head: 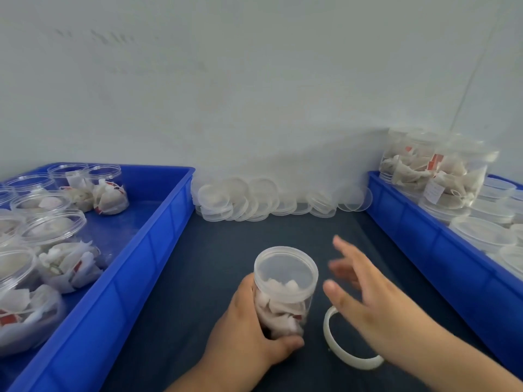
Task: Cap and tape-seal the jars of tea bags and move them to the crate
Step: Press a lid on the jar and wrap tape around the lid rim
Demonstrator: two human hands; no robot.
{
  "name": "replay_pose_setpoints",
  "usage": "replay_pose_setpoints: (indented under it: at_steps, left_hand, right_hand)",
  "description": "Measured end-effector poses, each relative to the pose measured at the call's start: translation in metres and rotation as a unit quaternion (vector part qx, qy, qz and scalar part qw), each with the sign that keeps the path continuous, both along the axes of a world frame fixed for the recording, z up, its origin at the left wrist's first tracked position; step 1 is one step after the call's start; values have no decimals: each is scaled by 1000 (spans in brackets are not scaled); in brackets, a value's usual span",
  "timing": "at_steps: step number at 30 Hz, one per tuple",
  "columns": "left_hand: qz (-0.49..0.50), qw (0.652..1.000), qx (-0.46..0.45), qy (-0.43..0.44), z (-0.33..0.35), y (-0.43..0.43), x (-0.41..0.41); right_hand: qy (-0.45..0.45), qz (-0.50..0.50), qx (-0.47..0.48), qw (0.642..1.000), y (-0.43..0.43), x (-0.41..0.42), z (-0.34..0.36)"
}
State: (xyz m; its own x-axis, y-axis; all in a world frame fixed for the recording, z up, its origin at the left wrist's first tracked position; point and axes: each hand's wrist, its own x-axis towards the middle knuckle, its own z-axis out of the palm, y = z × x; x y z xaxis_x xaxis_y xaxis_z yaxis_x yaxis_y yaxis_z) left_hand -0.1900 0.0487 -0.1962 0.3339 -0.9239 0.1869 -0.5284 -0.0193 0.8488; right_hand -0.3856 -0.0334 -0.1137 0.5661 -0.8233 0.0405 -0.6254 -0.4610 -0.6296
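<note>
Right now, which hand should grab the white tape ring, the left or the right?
Right. The right hand is open and hovers just above the tape roll, with nothing in it. The left hand is busy gripping the jar of tea bags.

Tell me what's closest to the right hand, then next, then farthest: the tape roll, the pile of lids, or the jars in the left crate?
From the right hand:
1. Tape roll, just under the hand.
2. Pile of lids, at the back, straight ahead.
3. Jars in the left crate, far across on the left.
</note>
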Motion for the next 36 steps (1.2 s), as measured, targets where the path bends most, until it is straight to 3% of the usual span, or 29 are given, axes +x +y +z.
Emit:
replay_pose_setpoints:
  at_steps: [3,5,7,9,12,15,19,26,29,36]
  left_hand:
    - [25,1000,10,-10,5,2,-3]
    - [31,999,-6,-13,10,5,-6]
    - [49,998,-44,-24,19,13,-9]
    - [74,986,-136,-67,30,23,-10]
    - [62,951,-241,-183,55,35,-15]
    - [-8,967,-222,-127,84,45,-26]
    - [-62,968,-211,-121,100,52,-35]
    - [2,932,-291,-216,93,59,-46]
    - [17,918,-332,-216,88,62,-48]
    - [56,895,-315,-310,93,75,-54]
  right_hand:
    - [307,24,-70,949,2,-18,-3]
    - [376,55,-63,923,7,-15,-7]
    - [337,53,-93,935,16,-12,-10]
    - [263,-15,-127,956,21,-12,-8]
    - [61,-84,-253,962,34,-19,-1]
    - [-57,-29,-343,937,49,-21,15]
    - [-76,21,-358,930,72,-17,23]
    - [-63,22,-349,935,87,-17,27]
    - [-43,26,-339,940,92,-13,32]
    - [-50,4,-341,939,102,-26,48]
